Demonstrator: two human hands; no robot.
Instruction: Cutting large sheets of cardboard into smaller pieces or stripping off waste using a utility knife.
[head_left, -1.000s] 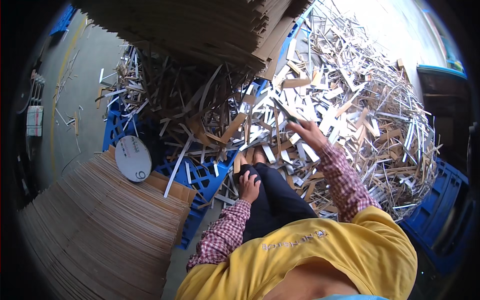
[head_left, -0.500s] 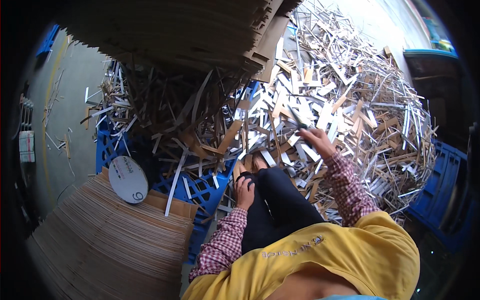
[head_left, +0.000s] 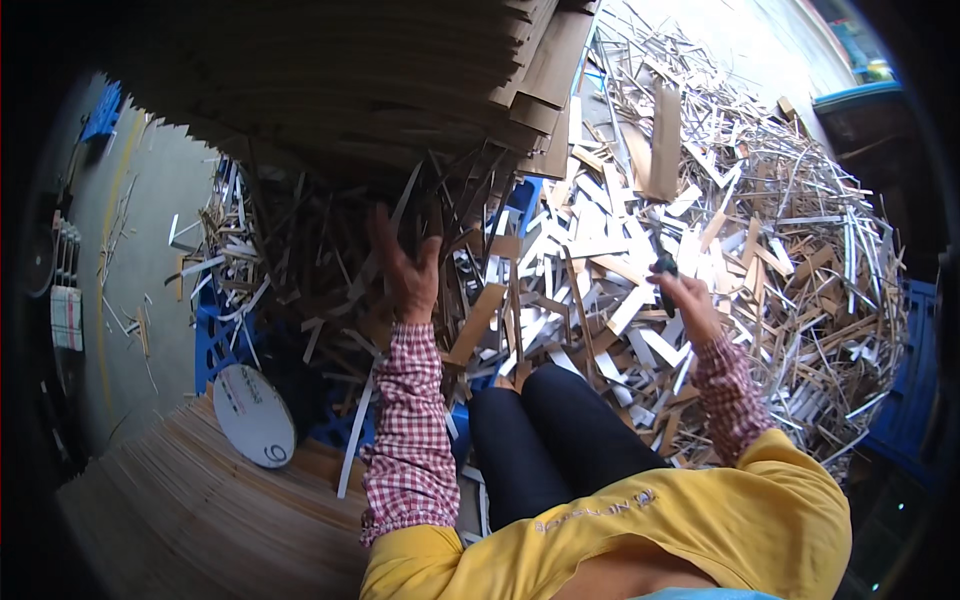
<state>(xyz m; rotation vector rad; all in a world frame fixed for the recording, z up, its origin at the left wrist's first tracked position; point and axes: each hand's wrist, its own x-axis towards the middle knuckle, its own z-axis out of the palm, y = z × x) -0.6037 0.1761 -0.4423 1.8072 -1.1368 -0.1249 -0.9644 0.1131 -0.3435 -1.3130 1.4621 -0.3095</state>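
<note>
My left hand (head_left: pixel 408 275) reaches out below the tall stack of cardboard sheets (head_left: pixel 330 80), thumb and fingers apart. Nothing shows in its grasp, though shadow darkens its fingertips. Loose cardboard strips lie around and beneath it. Over to the right, my right hand (head_left: pixel 690 300) is closed around a dark-handled tool (head_left: pixel 667 282). The tool's thin front part is hard to make out against the bright scraps, so its exact kind cannot be told. Beyond it, a wide brown cardboard strip (head_left: pixel 664 145) stands out above the scrap pile (head_left: pixel 790 250).
White and brown offcuts cover the floor on my right. At lower left is a second stack of cardboard (head_left: pixel 210 500) with a round white sign (head_left: pixel 254 416) beside it. A blue plastic pallet (head_left: pixel 218 335) shows under scraps; a blue crate (head_left: pixel 905 370) stands far right.
My left hand has left my knee and gone forward under the stack, its fingers spreading. My right hand, still holding the tool, has shifted right. The wide brown strip has appeared above the pile.
</note>
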